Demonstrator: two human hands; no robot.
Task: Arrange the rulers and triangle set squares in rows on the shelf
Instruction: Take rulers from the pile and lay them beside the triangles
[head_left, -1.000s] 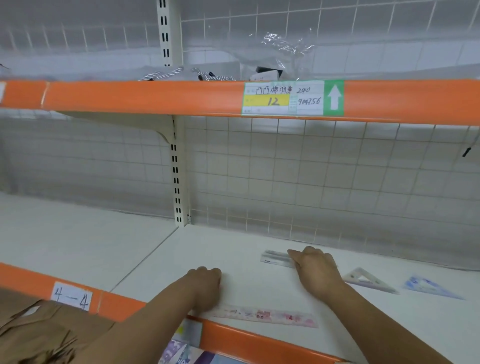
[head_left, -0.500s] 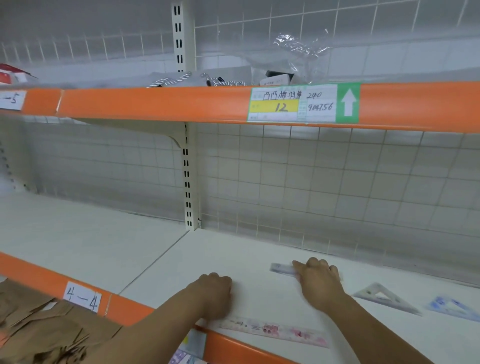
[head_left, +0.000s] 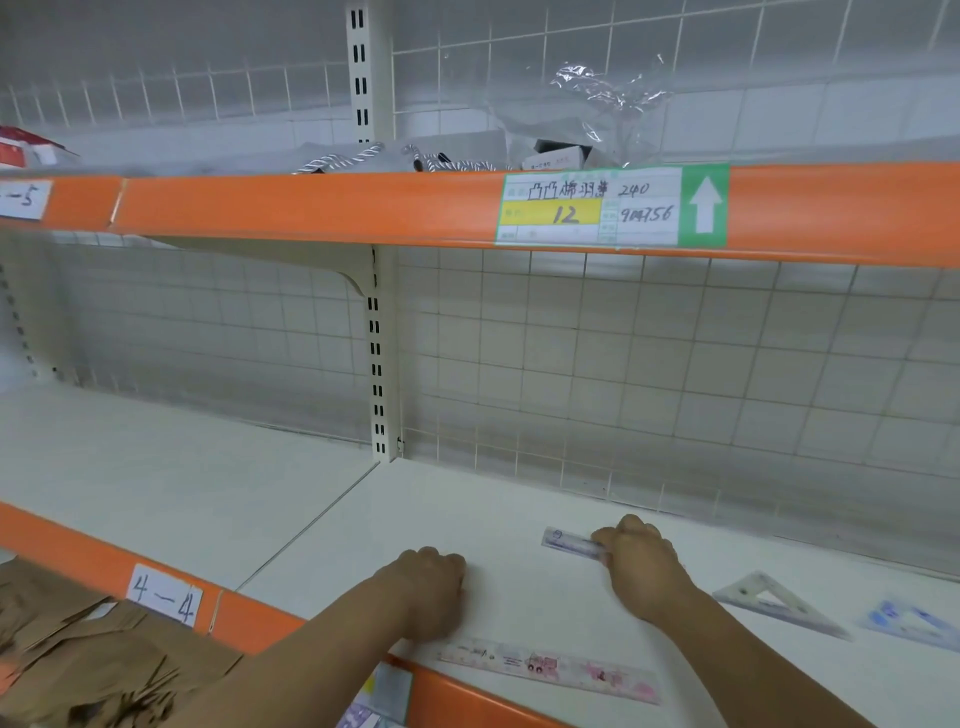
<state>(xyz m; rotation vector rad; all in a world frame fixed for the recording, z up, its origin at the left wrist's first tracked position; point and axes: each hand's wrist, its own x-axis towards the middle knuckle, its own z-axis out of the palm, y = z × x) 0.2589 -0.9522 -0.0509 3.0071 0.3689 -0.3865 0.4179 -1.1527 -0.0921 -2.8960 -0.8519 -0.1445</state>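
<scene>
On the white lower shelf (head_left: 519, 499), a pink patterned ruler (head_left: 550, 670) lies along the front edge. My left hand (head_left: 426, 592) covers its left end with curled fingers. Farther back lies a blue-and-white ruler (head_left: 571, 543); my right hand (head_left: 644, 566) grips its right part, fingers curled over it. A clear triangle set square (head_left: 774, 603) lies flat to the right of my right hand. At the far right edge lies a blue printed set square (head_left: 914, 621).
An orange lip (head_left: 260, 618) with a "4-4" tag runs along the shelf front. The upper orange shelf edge (head_left: 311, 208) overhangs, with cords and plastic wrap on top. A wire grid back (head_left: 675, 374) closes the rear. Brown paper (head_left: 78, 665) sits below left.
The view has swung slightly left, so everything sits farther right in frame. Both hands stay on their rulers, and the rulers and set squares have not visibly moved.
</scene>
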